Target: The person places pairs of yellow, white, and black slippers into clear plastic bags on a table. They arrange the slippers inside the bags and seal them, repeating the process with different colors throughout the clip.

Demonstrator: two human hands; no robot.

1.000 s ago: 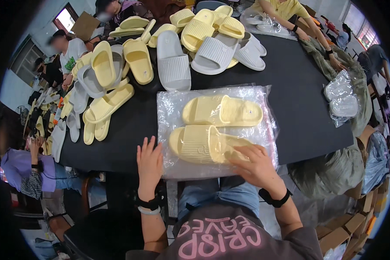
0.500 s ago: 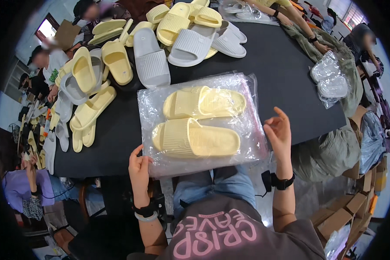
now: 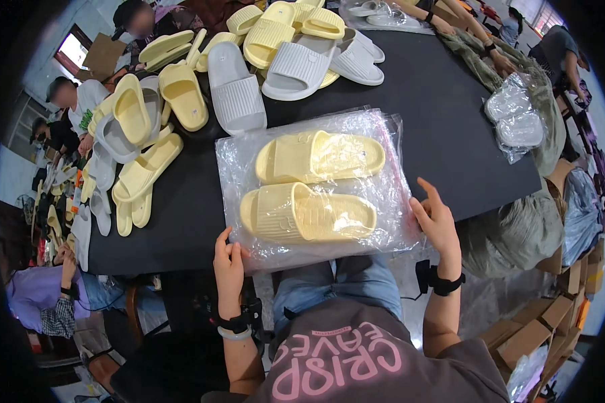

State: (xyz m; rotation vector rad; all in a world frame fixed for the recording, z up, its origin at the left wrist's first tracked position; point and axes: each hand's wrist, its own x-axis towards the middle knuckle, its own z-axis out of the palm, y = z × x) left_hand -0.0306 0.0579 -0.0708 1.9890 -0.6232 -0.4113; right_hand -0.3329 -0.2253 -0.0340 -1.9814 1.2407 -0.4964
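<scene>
Black table, your pink-lettered shirt, one clear bag at the table's near edge holding two yellow sandals.
Both sandals lie lengthwise left-to-right, toes left; your right hand spreads its fingers at the bag's edge; your left hand touches its near-left corner, grip unclear.

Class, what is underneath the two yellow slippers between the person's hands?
Clear plastic shows around the yellow slippers, black table beyond. Their undersides and whatever lies directly beneath are hidden.
</scene>
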